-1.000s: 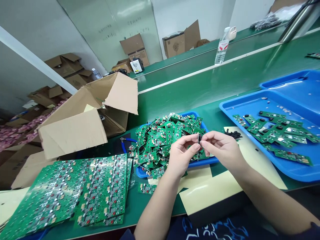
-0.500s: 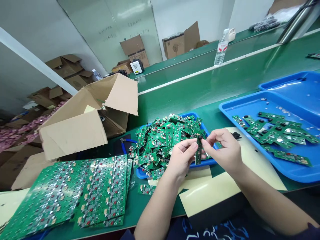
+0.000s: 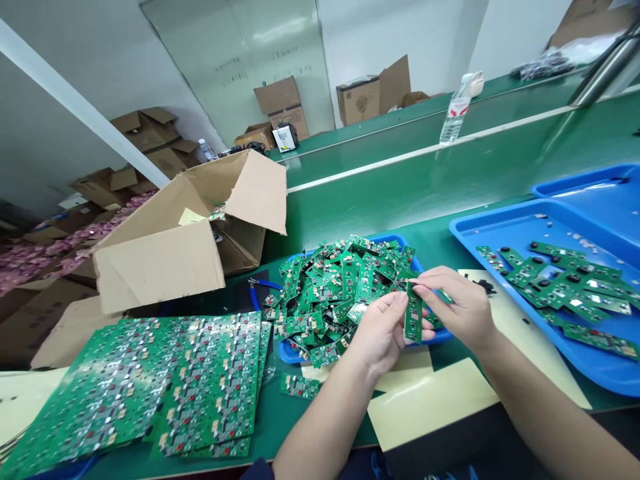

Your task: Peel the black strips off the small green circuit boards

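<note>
A narrow green circuit board (image 3: 413, 313) stands upright between my two hands. My left hand (image 3: 384, 330) grips its left side between thumb and fingers. Thumb and fingertips of my right hand (image 3: 457, 303) pinch the top end of the same board. Behind them, a heap of small green boards (image 3: 325, 287) fills a blue tray (image 3: 290, 353). One loose board (image 3: 300, 387) lies on the green table in front of that tray.
Stacked large board panels (image 3: 200, 387) lie at the left, below an open cardboard box (image 3: 160, 267). Blue-handled pliers (image 3: 255, 293) rest beside the heap. A second blue tray (image 3: 465, 233) with boards is at the right. Yellow sheets (image 3: 430, 400) lie in front; a bottle (image 3: 456, 113) stands behind.
The view has shifted, so the scene sits lower and further right. The held board has turned to show more of its flat face, and my right fingers have closed over its top end.
</note>
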{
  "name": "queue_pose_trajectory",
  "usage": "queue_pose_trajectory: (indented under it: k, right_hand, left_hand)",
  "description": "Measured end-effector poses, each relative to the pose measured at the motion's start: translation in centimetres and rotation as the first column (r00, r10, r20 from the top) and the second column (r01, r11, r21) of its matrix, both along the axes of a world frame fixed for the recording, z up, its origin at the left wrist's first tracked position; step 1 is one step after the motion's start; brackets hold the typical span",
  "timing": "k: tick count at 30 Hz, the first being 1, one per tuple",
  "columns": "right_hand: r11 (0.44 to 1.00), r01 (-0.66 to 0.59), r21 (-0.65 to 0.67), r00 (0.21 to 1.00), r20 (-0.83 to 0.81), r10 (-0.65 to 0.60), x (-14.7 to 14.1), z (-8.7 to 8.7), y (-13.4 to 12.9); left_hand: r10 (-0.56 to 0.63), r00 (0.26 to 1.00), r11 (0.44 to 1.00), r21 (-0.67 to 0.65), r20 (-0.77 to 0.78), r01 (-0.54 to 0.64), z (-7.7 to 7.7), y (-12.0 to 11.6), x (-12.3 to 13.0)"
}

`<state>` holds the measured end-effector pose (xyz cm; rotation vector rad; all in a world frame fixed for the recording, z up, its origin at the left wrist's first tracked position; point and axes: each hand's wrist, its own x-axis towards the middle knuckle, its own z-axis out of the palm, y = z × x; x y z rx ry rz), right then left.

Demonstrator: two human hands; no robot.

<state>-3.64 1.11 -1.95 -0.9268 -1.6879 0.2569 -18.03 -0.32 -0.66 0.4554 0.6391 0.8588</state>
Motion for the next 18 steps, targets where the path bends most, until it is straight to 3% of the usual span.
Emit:
queue_pose_trajectory:
  k: [7,11,15,18]
  right_hand:
    - [0.996,0.083,-0.008,0.996,-0.025,-0.083,0.0,-0.5,0.5]
    - [0.975,0.171,-0.146,0.964,-0.179,-0.196,-0.1,-1.1,0.9]
    - [0.93,0.269,-0.249,0.869,-0.353,-0.346,0.4,-1.1,1.6]
    - [0.895,0.352,-0.274,0.802,-0.405,-0.439,2.0,-0.7,2.5]
  left_hand:
    - [-0.07,0.995,0.997,0.05,0.065,0.067,0.2,-0.5,0.1]
    - [-0.111,0.991,0.993,0.047,0.08,0.107,-0.1,-0.3,0.0]
    - [-0.039,0.999,0.996,0.08,-0.011,0.04,0.2,0.0,-0.4]
    - [0.096,0.983,0.969,0.24,-0.157,-0.056,1.5,-0.1,-1.2]
